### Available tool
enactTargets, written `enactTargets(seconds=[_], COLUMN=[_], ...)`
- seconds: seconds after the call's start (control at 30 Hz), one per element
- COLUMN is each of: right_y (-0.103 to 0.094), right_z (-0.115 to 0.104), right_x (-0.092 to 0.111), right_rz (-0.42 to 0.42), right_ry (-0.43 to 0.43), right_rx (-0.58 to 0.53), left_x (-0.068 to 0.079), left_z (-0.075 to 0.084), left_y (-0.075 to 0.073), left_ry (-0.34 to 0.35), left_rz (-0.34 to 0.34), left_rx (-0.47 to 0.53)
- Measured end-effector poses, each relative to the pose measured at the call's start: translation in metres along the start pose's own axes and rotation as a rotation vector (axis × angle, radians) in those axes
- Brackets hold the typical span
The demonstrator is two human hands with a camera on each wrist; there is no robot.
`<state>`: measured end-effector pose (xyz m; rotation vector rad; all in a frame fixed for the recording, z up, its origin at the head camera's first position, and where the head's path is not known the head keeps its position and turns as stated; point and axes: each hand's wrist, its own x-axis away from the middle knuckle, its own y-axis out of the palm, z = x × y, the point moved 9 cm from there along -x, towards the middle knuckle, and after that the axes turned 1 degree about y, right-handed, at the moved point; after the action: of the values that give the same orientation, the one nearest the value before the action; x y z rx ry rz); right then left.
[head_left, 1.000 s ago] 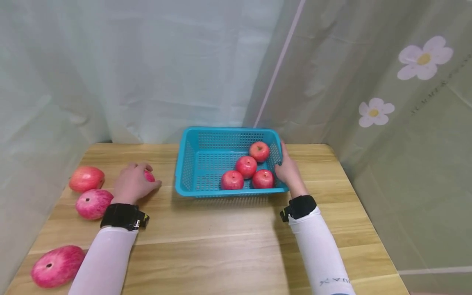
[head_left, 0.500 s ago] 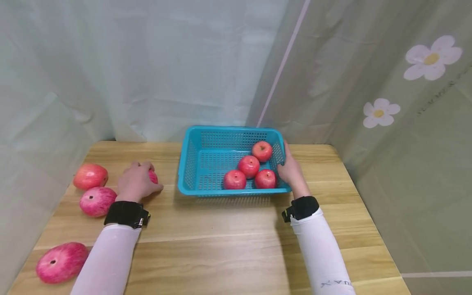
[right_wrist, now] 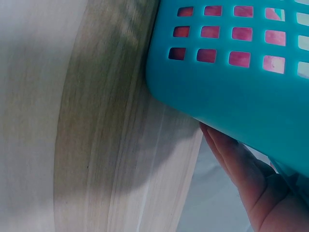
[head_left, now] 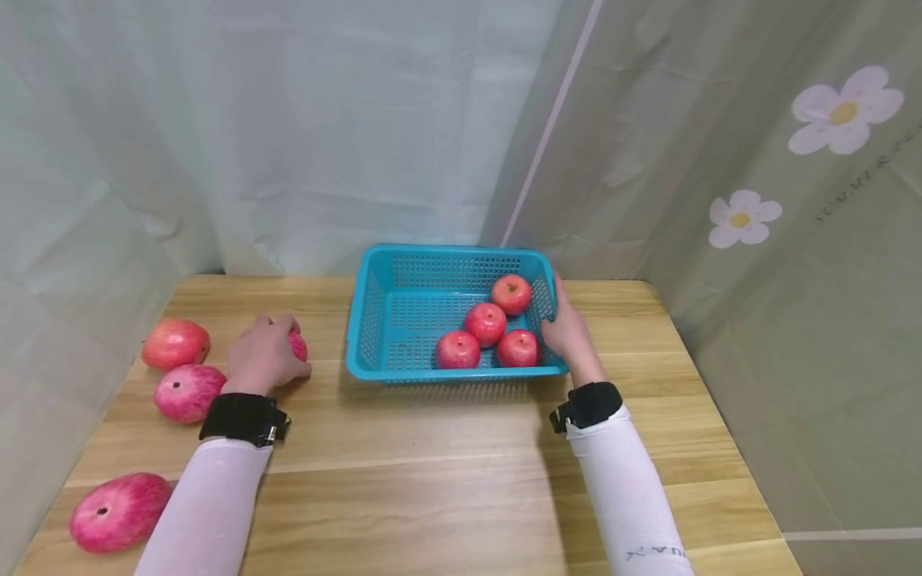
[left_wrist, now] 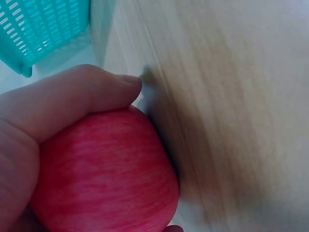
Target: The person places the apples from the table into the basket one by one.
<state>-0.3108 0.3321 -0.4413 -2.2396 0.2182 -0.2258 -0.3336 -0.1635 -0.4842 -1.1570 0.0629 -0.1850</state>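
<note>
On the left half of the table, my left hand (head_left: 263, 357) grips a red apple (left_wrist: 108, 174), fingers and thumb around its sides. In the head view that hand covers most of the apple; it appears to rest on the wood. A blue perforated plastic basket (head_left: 403, 376) stands at the middle back of the table. My right hand (head_left: 571, 332) holds its right end, thumb at the rim and fingers along the outer wall, as the right wrist view also shows. Several red apples (head_left: 485, 324) lie in the right part of the basket.
Left of my left hand lie two more red apples, one paler (head_left: 176, 344) and one streaked (head_left: 189, 393). A third apple (head_left: 120, 512) is near the table's front left, beside my left sleeve. A pale curtain (head_left: 374, 120) hangs behind the wooden table (head_left: 432, 480).
The head view has shifted slightly, moving everything a little to the right in the picture. Both hands keep their places, the left on the apple and the right on the basket.
</note>
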Motion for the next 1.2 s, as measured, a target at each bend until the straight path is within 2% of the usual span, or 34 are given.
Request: enactTargets(seconds=[0.37,0.7,1.0,1.2], right_y=[-0.002,0.001,0.001,0.001], right_z=[0.005,0.001,0.002,0.001], right_x=[-0.002,-0.004,-0.002,-0.001], right_rz=[0.012,-0.003,-0.002,0.007], right_ry=[-0.004,0.0,0.018,0.013], right_rx=[0.008,-0.01,0.013,0.011], left_x=[-0.002,0.001,0.003,0.005], left_z=[0.001,-0.007,-0.01,-0.014], left_y=[0.001,-0.003,0.0,-0.002], left_ry=[0.036,-0.014,-0.014,-0.017], left_rz=[0.064,0.09,0.115,0.125], left_rx=[-0.007,0.077,0.07,0.105])
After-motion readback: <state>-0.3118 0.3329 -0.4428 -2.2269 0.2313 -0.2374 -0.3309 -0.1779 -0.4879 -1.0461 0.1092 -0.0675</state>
